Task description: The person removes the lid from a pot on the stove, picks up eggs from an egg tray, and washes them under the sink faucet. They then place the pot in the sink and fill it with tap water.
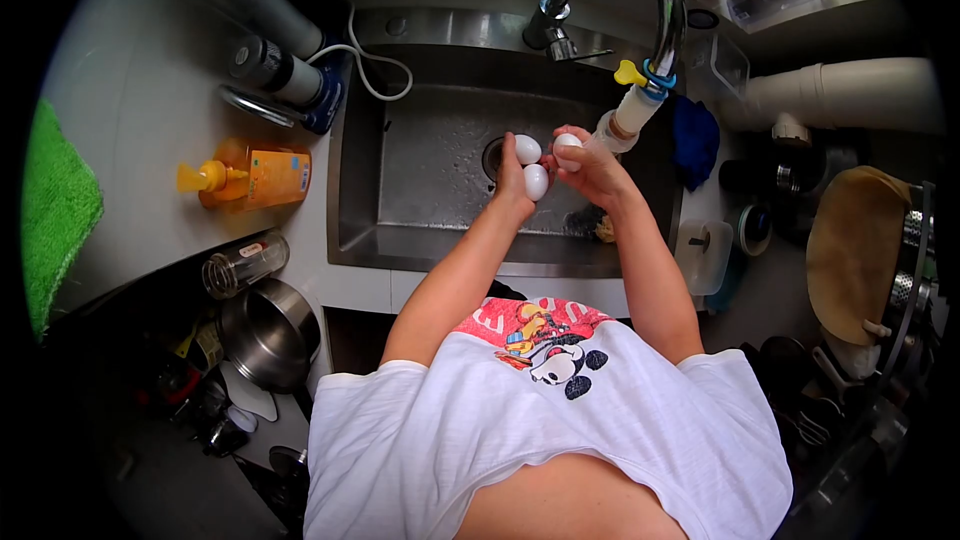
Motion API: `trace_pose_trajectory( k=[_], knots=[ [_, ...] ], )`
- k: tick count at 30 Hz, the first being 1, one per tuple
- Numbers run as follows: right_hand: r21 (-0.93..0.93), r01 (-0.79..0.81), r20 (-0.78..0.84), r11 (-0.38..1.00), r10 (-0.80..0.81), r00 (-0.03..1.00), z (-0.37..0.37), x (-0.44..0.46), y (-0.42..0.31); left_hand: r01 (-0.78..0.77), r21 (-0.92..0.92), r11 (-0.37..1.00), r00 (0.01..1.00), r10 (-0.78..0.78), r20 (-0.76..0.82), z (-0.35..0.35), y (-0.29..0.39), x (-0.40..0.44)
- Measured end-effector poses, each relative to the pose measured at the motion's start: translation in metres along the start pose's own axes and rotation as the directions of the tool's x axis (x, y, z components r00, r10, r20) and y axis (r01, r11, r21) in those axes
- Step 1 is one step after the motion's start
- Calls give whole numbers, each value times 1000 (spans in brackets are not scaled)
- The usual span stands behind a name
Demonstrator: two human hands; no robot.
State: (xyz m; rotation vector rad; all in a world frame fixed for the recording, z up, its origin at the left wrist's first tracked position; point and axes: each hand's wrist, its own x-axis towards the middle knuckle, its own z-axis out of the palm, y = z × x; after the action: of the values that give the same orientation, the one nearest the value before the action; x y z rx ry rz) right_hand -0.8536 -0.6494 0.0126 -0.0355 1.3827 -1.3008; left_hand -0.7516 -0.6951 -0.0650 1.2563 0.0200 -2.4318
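- Fingers of the left hand (512, 180) and right hand (592, 172) clamp white eggs (527, 149) — two left, one right.
- Stainless-steel sink (425, 155) spreads beneath the hands.
- Chrome gooseneck faucet (672, 25) arches near the right hand.
- Eggs sit close together — above the basin.

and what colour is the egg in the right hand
White; the egg shows best in the head view.

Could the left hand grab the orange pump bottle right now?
Probably not: the left hand is occupied with two white eggs, though the way over the sink edge to the orange pump bottle looks free.
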Motion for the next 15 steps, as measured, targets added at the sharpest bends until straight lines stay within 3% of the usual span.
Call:
trace_pose_trajectory(
  k=[2,3,5,6,8,9,11,15],
  knots=[
    [-196,-48,97,979,68,993,-7,2,0,4,-71,997,998,1,63,-2,-5,7],
    [-194,-48,97,980,67,993,-12,5,-1,4,-69,998,998,1,63,-5,-7,9],
    [-136,-108,276,985,142,951,-22,12,-1,-5,-9,1000,985,7,171,-7,-9,10],
    [-134,-107,275,985,141,951,-25,15,2,-5,-7,1000,985,6,171,-6,-10,10],
    [147,-181,250,972,141,958,-23,15,2,24,-57,998,988,-15,153,-2,-10,8],
    [148,-180,250,972,140,958,-18,11,-1,24,-55,998,988,-16,154,0,-10,8],
    [207,-63,46,976,54,997,-3,-1,-8,6,-72,997,997,0,71,2,-9,7],
    [104,-35,28,994,32,999,-5,-4,-5,-7,-44,999,999,9,49,4,-6,5]
  ],
)
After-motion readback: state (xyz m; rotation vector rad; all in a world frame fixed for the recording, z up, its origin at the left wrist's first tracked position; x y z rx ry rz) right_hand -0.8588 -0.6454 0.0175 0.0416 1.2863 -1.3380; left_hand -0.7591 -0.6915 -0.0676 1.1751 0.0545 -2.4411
